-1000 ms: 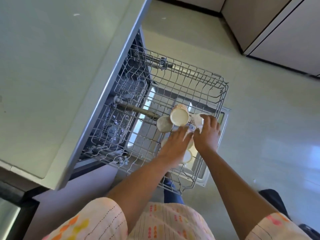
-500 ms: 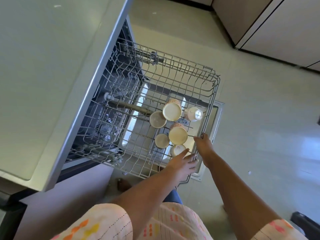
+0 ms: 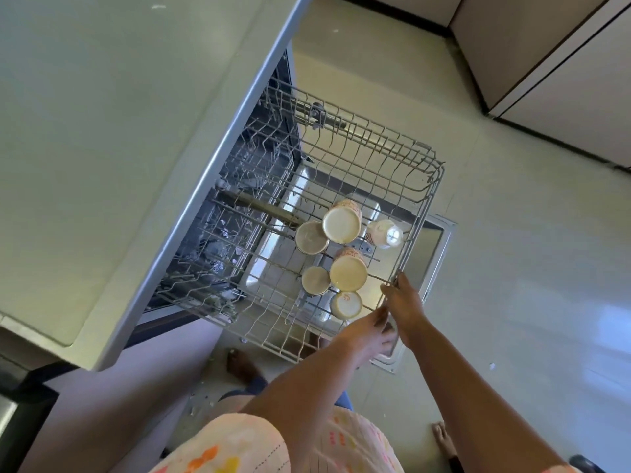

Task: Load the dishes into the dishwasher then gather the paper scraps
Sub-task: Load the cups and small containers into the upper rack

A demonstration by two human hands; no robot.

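The dishwasher's upper wire rack (image 3: 375, 138) is pulled out over the open door. Several cups stand upside down in its front right part: two large patterned cups (image 3: 341, 224) (image 3: 348, 273), smaller ones (image 3: 311, 237) beside them, and one tilted cup (image 3: 386, 234) near the front rail. My right hand (image 3: 408, 307) grips the rack's front rail, fingers curled over the wire. My left hand (image 3: 365, 334) holds the same rail just below it, thumb on top, near the rack's corner.
A pale countertop (image 3: 102, 131) overhangs the dishwasher on the left. The open door (image 3: 440, 240) lies under the rack. Cupboards (image 3: 563, 63) line the far right. My bare feet (image 3: 242, 365) stand by the door. Small white scraps (image 3: 491, 366) lie on the floor.
Both hands left the cups and drew back to the rack's front rail. All the cups now stand free in the rack.
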